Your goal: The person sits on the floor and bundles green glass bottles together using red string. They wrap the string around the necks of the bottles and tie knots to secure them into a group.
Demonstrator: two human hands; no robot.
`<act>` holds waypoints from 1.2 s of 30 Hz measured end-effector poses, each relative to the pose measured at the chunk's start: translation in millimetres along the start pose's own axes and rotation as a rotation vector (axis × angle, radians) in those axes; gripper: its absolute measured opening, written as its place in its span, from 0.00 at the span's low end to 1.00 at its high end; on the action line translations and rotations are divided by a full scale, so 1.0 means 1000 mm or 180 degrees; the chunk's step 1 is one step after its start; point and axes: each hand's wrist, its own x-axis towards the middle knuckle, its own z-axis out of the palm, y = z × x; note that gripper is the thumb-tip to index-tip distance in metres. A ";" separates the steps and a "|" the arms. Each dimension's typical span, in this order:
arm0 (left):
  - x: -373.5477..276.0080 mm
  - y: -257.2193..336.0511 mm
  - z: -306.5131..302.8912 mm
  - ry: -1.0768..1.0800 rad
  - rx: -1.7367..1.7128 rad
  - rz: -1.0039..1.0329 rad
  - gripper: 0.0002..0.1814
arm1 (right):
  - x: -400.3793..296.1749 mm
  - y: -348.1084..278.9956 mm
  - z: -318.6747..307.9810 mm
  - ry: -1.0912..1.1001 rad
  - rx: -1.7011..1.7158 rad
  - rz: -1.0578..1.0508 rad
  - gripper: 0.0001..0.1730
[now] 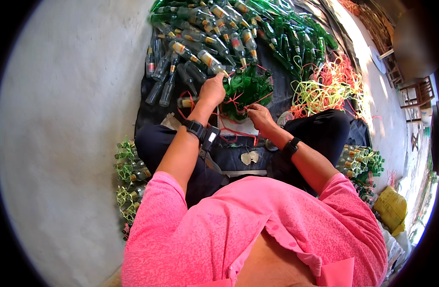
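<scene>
A cluster of upright green glass bottles stands before me on a pale flat board. Red plastic strapping runs around the bottle necks and crosses over the near side. At the cluster's left edge, my left hand is closed on the strap; its fingers partly hide the grip. My right hand pinches the strap beside the nearest bottle neck, at the lower right. Loose red strap ends trail below the bottles and past my left wrist.
Beyond the cluster lies a heap of clear bottles and green bottles. Tangled red and yellow strapping lies at right. Tied bottle bundles stand behind my right knee, others at left. A yellow sack sits at far right.
</scene>
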 end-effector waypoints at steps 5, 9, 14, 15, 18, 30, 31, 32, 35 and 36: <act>-0.023 0.042 -0.012 0.0341 0.0671 0.0864 0.14 | 0.009 0.012 -0.003 0.0190 -0.0648 -0.0223 0.18; -0.040 0.051 -0.006 -0.0957 -0.0048 0.1205 0.09 | 0.018 0.023 -0.007 0.0116 -0.0761 -0.0522 0.19; -0.050 0.051 0.006 -0.0729 0.0709 0.1805 0.07 | 0.017 0.022 -0.009 0.0074 -0.0714 -0.0400 0.16; -0.050 0.051 0.008 -0.0679 0.0731 0.1843 0.07 | 0.016 0.020 -0.010 0.0079 -0.0724 -0.0404 0.16; -0.049 0.046 0.013 -0.0558 0.0847 0.1955 0.07 | 0.015 0.019 -0.010 0.0043 -0.0704 -0.0441 0.15; -0.055 0.043 0.014 -0.0124 0.0604 0.1806 0.08 | 0.004 -0.002 -0.029 -0.0683 -0.1004 -0.0676 0.14; -0.054 0.042 0.015 -0.0153 0.0566 0.1785 0.07 | 0.007 0.002 -0.033 -0.0817 -0.1075 -0.0785 0.13; -0.053 0.041 0.016 -0.0181 0.0528 0.1763 0.07 | 0.008 0.006 -0.037 -0.0827 -0.1419 -0.1035 0.13; -0.051 0.037 0.019 -0.0182 0.0441 0.1765 0.06 | 0.013 0.012 -0.043 -0.0806 -0.2319 -0.2165 0.12; -0.049 0.039 0.019 -0.0173 0.0413 0.1809 0.06 | 0.022 0.025 -0.049 -0.0717 -0.2518 -0.2794 0.13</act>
